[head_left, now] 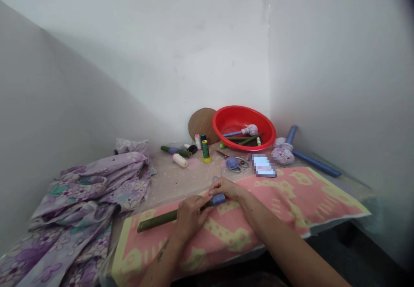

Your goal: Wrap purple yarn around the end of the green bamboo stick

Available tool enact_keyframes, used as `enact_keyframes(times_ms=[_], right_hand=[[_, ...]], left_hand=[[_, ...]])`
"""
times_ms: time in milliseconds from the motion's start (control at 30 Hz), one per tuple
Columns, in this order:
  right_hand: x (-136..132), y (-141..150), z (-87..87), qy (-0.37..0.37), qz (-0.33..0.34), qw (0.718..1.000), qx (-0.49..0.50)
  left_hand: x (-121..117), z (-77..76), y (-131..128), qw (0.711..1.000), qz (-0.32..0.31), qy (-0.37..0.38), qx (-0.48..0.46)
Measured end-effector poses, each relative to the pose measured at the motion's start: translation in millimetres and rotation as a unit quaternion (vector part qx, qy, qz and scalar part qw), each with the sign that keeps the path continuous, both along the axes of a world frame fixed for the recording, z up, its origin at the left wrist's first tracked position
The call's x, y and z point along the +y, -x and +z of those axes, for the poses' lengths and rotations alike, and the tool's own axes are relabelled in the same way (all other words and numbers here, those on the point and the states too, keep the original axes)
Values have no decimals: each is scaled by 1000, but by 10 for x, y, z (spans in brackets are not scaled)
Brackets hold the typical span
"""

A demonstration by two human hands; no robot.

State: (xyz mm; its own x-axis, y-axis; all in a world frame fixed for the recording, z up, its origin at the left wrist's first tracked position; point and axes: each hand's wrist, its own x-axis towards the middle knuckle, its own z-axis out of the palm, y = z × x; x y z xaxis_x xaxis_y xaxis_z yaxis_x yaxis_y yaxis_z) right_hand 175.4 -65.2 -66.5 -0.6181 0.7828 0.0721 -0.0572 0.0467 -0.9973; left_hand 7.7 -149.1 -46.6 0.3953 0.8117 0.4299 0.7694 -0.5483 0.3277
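Observation:
A green bamboo-like stick point(158, 221) lies slanted across the pink and yellow towel. My left hand point(190, 216) is closed around it near its right part. Blue yarn wrapping point(219, 199) covers the stick's right end. Over that end, my right hand point(226, 187) is closed in a pinch. A thin loop of blue yarn point(215, 178) shows just above its fingertips; the strand between the fingers is mostly hidden. Beyond the hands sits a ball of blue yarn point(232, 163), resting against scissors point(243, 162).
Purple flowered cloth point(80, 200) is heaped at left. Several thread spools point(205, 152) and a partly wrapped green stick point(176, 151) stand or lie behind. A red basin point(244, 146) holds sticks. Right are a phone point(264, 166), blue-wrapped sticks point(317, 163) and the towel point(323, 192).

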Motion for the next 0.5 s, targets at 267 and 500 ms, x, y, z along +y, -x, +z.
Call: enact_keyframes(times_ms=[267, 500], right_hand=[[33, 26, -36, 28, -36, 999, 21], [18, 39, -46, -20, -76, 997, 9]], left_hand=[[66, 235, -59, 967, 28, 210, -140], [263, 298, -16, 884, 7, 347, -314]])
